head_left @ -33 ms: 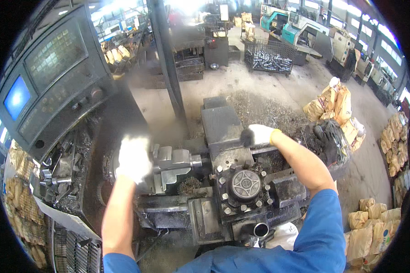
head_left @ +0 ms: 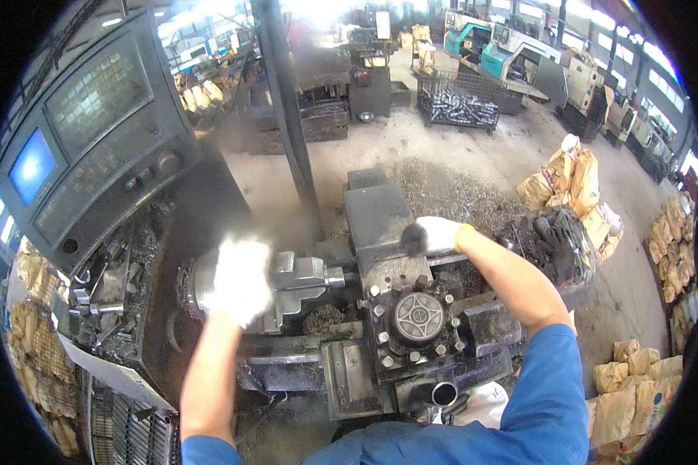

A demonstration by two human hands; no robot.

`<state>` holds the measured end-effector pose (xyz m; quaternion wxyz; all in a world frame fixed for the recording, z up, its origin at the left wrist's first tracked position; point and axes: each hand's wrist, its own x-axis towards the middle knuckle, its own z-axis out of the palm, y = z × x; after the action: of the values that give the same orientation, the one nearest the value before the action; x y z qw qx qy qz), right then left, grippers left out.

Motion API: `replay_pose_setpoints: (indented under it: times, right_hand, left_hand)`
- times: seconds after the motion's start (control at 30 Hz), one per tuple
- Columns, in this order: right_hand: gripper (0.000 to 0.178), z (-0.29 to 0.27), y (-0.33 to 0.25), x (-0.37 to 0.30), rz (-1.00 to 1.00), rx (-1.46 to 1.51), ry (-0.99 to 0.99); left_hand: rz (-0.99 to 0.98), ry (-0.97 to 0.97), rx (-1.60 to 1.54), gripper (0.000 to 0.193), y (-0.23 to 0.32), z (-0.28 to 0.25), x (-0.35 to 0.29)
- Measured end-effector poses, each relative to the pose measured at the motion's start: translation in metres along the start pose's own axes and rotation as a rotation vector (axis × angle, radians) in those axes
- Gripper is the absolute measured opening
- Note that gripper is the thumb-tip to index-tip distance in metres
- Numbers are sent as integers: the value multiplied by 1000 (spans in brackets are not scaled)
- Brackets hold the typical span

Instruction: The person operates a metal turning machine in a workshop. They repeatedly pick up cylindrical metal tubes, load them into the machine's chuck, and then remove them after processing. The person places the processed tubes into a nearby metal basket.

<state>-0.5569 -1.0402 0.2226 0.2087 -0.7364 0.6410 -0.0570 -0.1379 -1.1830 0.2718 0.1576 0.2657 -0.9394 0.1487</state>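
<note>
In a white glove, my left hand (head_left: 243,280) lies over the lathe chuck (head_left: 301,273); glare washes out its fingers. A short bright metal workpiece (head_left: 334,277) sticks out from the stepped chuck jaws. My right hand (head_left: 436,235), also gloved in white, is curled at a dark rounded patch (head_left: 413,240) beside the dark metal block (head_left: 376,213). I cannot tell whether that patch is a knob or the glove's dirty fingertips. Just nearer to me stands the tool post (head_left: 419,316), with a round star-patterned cap and several bolts around it.
A control panel (head_left: 93,132) with a lit screen stands at the left, above a tray (head_left: 116,291) of tools and metal scraps. Past the lathe are a dark post (head_left: 287,116), a wire bin (head_left: 457,105) of metal parts and tan sacks (head_left: 570,178). Chips litter the floor.
My left hand has shifted slightly right and down across the chuck. My right hand has moved a little to the left. The workpiece stays in the chuck.
</note>
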Motion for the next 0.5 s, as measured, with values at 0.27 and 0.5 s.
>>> replay_pose_setpoints:
  times: [0.27, 0.5]
  right_hand:
    - [41, 26, -141, 118, -65, -192, -503]
    - [38, 60, -60, 135, 34, -1, -608]
  left_hand:
    - [94, 79, -214, 57, 85, 44, -3]
    - [-43, -96, -140, 69, 107, 62, 3]
